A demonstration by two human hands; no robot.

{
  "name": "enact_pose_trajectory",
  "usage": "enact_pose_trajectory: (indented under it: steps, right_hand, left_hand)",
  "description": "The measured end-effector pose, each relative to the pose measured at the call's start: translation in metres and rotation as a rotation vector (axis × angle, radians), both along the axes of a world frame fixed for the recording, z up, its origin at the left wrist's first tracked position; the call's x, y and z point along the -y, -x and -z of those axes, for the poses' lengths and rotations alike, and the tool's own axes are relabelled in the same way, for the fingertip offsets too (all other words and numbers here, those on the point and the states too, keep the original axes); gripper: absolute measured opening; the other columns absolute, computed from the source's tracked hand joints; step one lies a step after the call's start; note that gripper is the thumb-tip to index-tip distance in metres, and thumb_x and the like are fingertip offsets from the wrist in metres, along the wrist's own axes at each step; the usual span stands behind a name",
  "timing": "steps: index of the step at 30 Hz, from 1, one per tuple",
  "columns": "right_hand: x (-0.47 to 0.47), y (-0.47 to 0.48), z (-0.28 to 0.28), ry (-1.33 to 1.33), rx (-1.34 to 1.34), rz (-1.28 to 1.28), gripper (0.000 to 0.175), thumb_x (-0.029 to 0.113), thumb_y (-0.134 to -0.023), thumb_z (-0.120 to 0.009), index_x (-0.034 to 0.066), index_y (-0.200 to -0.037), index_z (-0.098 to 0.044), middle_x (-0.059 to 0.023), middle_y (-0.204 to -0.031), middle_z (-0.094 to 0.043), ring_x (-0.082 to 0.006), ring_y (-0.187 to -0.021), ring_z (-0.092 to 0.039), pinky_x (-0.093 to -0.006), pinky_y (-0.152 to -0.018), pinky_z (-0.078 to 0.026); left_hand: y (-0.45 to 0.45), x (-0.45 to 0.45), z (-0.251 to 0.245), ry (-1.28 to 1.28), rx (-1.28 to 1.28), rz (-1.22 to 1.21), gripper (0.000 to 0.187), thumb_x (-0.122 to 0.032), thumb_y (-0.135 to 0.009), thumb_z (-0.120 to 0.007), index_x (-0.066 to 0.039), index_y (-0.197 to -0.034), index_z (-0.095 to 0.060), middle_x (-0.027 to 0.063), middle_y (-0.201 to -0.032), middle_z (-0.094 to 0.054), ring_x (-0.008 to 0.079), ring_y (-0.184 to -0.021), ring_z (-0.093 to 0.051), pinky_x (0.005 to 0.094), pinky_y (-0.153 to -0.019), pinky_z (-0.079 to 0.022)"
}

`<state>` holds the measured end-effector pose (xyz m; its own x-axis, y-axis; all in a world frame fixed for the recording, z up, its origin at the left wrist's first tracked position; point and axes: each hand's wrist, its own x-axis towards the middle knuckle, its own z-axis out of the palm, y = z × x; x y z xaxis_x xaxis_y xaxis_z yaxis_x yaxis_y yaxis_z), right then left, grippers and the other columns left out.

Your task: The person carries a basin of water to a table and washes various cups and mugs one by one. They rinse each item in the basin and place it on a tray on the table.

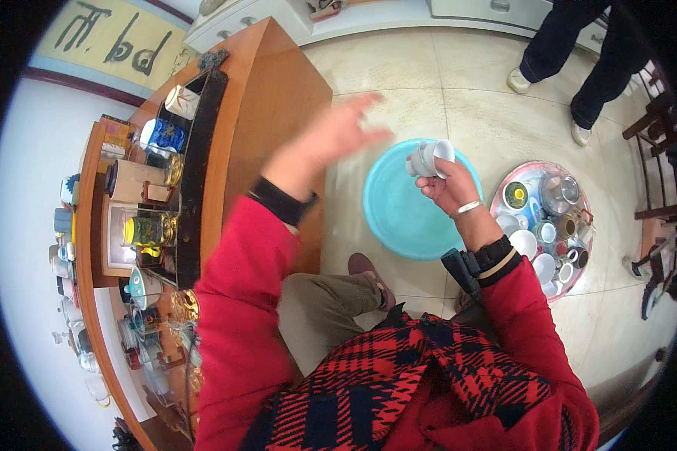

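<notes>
In my right hand [451, 183] is a small group of white porcelain cups [431, 157], held together by the fingers and thumb. How many cups there are is hard to tell. They hang over a round turquoise plastic basin [381, 225] on the floor. My left hand [347, 132] is blurred and empty, its fingers apart, in the air between the wooden cabinet and the basin. To the right of the basin lies a round patterned tray [499, 194] loaded with bowls, cups, a glass jar with a yellow lid [518, 194] and a metal pot [560, 193].
A wooden cabinet [282, 84] rises on the left, with jars and tea ware along its black tray [203, 129]. Another person's legs [564, 45] stand at the upper right. Dark wooden furniture [654, 169] borders the right side. White drawers [468, 8] line the back wall.
</notes>
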<state>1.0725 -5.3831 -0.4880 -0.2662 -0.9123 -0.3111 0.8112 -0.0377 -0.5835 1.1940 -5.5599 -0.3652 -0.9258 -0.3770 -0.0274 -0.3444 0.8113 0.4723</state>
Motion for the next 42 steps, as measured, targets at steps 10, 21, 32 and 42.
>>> enact_pose_trajectory:
  steps: [10,21,32,42]
  right_hand:
    - [-0.019,-0.002,-0.02,-0.108,-0.337,0.077,0.036,0.017,-0.081,-0.052,0.0042,-0.114,-0.043,-0.011,-0.098,-0.055,-0.0191,-0.078,-0.059,-0.027,-0.058,-0.052]
    - [-0.012,-0.019,-0.015,-0.013,-0.707,0.043,0.048,0.011,-0.077,-0.055,0.0066,-0.122,-0.039,-0.0101,-0.104,-0.052,-0.0169,-0.084,-0.056,-0.0267,-0.061,-0.052]
    - [-0.014,-0.03,0.005,0.019,-0.922,-0.059,0.04,0.014,-0.086,-0.045,0.0059,-0.125,-0.04,-0.0081,-0.107,-0.053,-0.0142,-0.084,-0.056,-0.024,-0.064,-0.05]
    - [-0.011,-0.014,0.04,0.03,-0.893,-0.089,0.042,0.009,-0.079,-0.056,0.0002,-0.118,-0.043,-0.0075,-0.106,-0.052,-0.0116,-0.085,-0.052,-0.021,-0.059,-0.046]
  left_hand:
    - [0.019,-0.096,0.051,-1.08,-0.081,-0.196,0.063,-0.026,-0.079,-0.061,-0.004,-0.13,-0.03,0.0139,-0.115,-0.047,0.023,-0.097,-0.053,0.0332,-0.079,-0.048]
    - [0.009,-0.091,0.074,-1.035,-0.355,-0.425,0.038,-0.005,-0.079,-0.048,-0.005,-0.117,-0.046,0.011,-0.102,-0.055,0.0193,-0.089,-0.056,0.0316,-0.069,-0.05]
    - [-0.015,-0.095,0.094,-0.797,-0.352,-0.339,0.039,-0.003,-0.071,-0.055,-0.007,-0.109,-0.053,0.0117,-0.096,-0.059,0.0205,-0.085,-0.058,0.0307,-0.069,-0.048]
    - [-0.018,-0.119,0.037,0.648,-0.529,0.102,0.033,-0.017,-0.066,-0.056,0.0,-0.095,-0.055,0.0271,-0.105,-0.046,0.0387,-0.103,-0.046,0.0359,-0.071,-0.049]
